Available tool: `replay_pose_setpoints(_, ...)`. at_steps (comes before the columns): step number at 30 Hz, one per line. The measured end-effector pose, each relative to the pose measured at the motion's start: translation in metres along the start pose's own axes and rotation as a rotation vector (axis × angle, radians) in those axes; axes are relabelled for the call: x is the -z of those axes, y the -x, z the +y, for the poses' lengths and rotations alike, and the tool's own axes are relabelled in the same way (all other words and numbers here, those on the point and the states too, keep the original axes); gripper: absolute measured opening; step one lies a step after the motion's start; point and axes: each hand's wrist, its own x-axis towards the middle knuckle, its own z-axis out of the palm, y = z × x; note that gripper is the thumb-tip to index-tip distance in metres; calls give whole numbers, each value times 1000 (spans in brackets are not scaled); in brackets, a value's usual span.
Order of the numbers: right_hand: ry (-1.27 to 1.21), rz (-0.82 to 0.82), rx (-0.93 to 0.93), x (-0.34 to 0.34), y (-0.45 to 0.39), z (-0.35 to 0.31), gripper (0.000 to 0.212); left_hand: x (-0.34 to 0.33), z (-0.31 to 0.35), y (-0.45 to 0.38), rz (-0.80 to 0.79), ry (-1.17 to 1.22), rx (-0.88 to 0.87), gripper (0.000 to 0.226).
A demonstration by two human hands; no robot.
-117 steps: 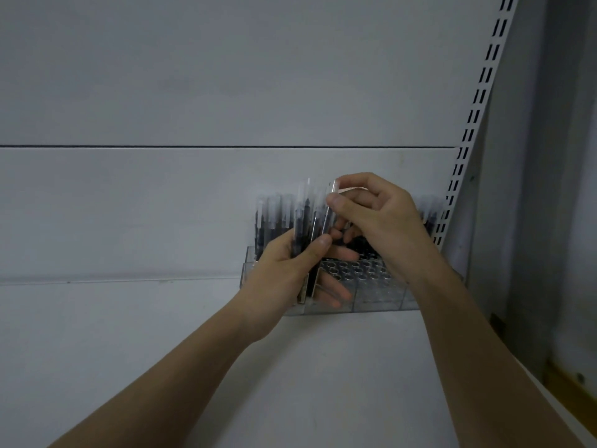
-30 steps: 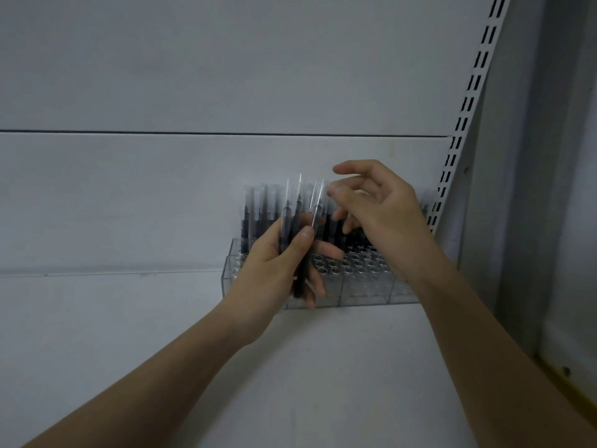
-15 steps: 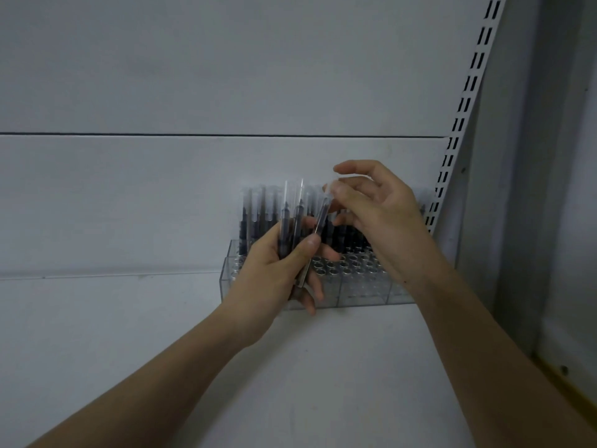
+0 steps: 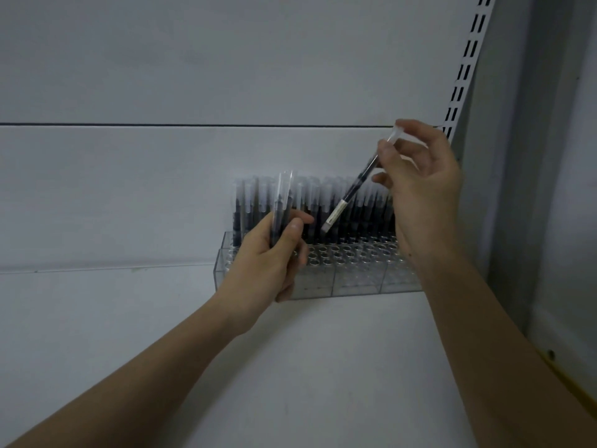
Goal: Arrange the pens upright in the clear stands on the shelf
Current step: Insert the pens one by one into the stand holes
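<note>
We look down our two bare arms, reaching up and away over a white shelf (image 4: 323, 367). Nearest, our left hand (image 4: 271, 257) is curled round a small bundle of spare pens (image 4: 280, 210), held upright in front of the left end of the stand (image 4: 355, 279). A little farther and higher, our right hand (image 4: 420, 189) pinches one pen (image 4: 353, 185) near its cap between thumb and fingertips, the other fingers loosely spread. That pen slants, its tip down and to the left, above the stand's open front holes and not yet in one. Behind it, the stand's back rows are already full of upright pens (image 4: 323, 202), against the white wall. We judge this the seating step: the next move calls for bringing the pen upright and lowering its tip into a free hole.
</note>
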Motion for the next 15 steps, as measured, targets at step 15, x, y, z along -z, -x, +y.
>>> replay_pose_setpoints(15, 508, -188, 84, 7, -2, 21, 22, 1, 0, 1, -38, 98, 39, 24)
